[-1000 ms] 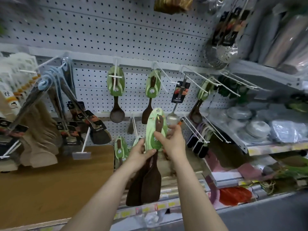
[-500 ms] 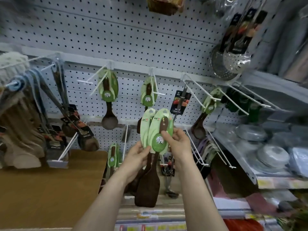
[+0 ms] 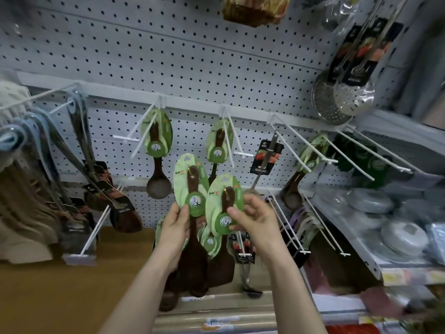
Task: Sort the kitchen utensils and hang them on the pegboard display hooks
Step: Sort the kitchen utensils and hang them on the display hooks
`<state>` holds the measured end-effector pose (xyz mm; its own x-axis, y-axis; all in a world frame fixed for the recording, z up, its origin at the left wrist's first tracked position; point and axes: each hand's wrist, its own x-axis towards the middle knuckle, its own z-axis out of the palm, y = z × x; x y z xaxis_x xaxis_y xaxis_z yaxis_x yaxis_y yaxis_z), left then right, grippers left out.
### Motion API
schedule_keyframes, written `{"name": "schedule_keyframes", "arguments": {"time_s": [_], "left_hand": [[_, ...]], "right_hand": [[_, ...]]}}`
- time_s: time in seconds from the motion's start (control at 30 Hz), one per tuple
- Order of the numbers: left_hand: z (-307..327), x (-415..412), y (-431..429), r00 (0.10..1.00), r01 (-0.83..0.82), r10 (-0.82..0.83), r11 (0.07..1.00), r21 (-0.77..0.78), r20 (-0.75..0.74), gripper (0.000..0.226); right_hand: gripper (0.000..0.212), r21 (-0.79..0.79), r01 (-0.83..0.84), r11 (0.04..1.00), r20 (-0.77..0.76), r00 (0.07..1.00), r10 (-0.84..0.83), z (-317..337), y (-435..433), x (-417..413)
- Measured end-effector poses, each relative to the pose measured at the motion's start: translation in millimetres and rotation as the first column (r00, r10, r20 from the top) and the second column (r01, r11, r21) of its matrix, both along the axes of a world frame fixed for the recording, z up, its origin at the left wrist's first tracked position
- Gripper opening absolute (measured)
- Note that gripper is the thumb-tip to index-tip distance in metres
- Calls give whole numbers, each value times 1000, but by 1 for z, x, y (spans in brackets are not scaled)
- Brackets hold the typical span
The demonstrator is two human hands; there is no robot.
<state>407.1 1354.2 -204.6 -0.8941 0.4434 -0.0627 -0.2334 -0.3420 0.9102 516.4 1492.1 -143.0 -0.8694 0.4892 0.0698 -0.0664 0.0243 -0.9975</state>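
Observation:
My left hand (image 3: 174, 227) grips a dark wooden spatula on a green card (image 3: 190, 186), held upright in front of the pegboard (image 3: 192, 68). My right hand (image 3: 257, 218) pinches a second dark wooden spatula on a green card (image 3: 222, 208), just right of and lower than the first. Behind them, a carded wooden ladle (image 3: 157, 145) and another carded wooden utensil (image 3: 219, 145) hang on white hooks. More carded utensils hang lower, partly hidden behind my hands.
Long white hooks (image 3: 301, 145) jut out at the right, some bare. Dark spatulas (image 3: 106, 189) hang at the left. Metal skimmers (image 3: 342, 97) hang at the upper right. A shelf with wrapped lids (image 3: 385, 213) is at the right, a wooden board (image 3: 72, 273) below left.
The two carded spatulas were together between my hands; now they are apart, one in each hand. My left hand's spatula has risen; the view has tilted up towards the pegboard.

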Motion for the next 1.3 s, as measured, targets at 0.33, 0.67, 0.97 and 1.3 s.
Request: {"name": "schedule_keyframes", "arguments": {"time_s": [0.33,0.67,0.97,1.3], "left_hand": [[13,-7,4,994,69,-71,997,-23,-79,19],[19,-22,-8,993,45,-46,999,-10,-113,23],[32,-38,-12,995,21,-18,1000,22,-95,22],[41,-42,-3,985,31,-35,999,-29,-166,22]], "right_hand": [[14,27,161,987,-88,983,-159,9,-6,-1],[25,47,291,956,-18,957,-290,9,1,-41],[13,-1,356,935,25,934,-356,23,23,-107],[29,148,382,912,-15,923,-384,22,27,-95]]}}
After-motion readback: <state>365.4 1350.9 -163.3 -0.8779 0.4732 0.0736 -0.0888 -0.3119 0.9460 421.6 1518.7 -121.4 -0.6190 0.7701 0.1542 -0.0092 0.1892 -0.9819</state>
